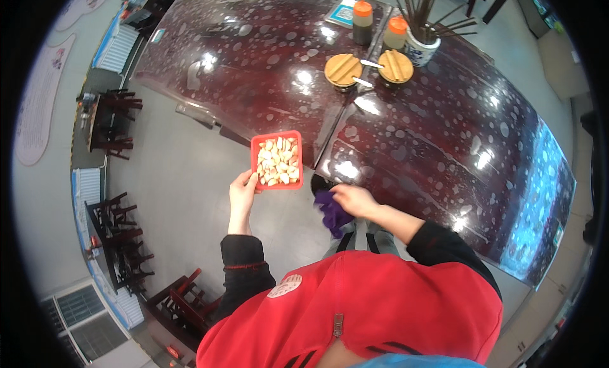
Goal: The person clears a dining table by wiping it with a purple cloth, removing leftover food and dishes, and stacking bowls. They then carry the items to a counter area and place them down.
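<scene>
Head view: a red tray (pixel 277 160) of pale garlic cloves (pixel 278 162) held beside a dark table (pixel 406 133).

Left hand (pixel 242 189) grips the tray's lower left corner, fingers closed on its rim, keeping it off the tabletop at the edge. Right hand (pixel 354 200) is clenched around a purple cloth (pixel 331 212) just below the table edge. The tabletop looks wet and spotted, so wiping seems unfinished; the tray is not yet set down.

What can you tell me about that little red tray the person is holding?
The red tray is small, square with rounded corners and a raised rim, and looks plastic. It holds a heap of pale, peeled-looking pieces, perhaps garlic cloves. The left hand grips its lower left corner, holding it about level at the near edge of the dark glossy table.
</scene>
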Demonstrator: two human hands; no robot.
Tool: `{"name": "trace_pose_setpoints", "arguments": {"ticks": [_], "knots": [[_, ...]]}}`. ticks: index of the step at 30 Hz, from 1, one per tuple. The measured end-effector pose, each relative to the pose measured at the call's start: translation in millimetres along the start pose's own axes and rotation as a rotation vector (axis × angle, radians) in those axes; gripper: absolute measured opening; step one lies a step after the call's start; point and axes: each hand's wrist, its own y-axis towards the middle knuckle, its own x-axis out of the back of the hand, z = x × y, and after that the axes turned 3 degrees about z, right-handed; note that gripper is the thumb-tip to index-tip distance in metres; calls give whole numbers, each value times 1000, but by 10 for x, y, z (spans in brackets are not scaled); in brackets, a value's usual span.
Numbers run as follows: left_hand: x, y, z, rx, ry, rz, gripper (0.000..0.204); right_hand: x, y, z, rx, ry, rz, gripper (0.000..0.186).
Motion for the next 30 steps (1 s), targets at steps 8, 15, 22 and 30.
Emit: {"name": "trace_pose_setpoints", "arguments": {"ticks": [8,15,22,30], "knots": [[-809,797,-196,-76,7,191,28,1796,5,-690,317,-364,-444,40],[-1170,1253,-209,-35,92,203,28,1543,1014,-992,361,-522,-606,30],[-1357,1391,-433,-26,114,144,29,787,51,-780,516,-433,-259,34],[-1427,1458,-531,-21,173,78,28,1169,-154,-1072,485,-308,-430,31]]}}
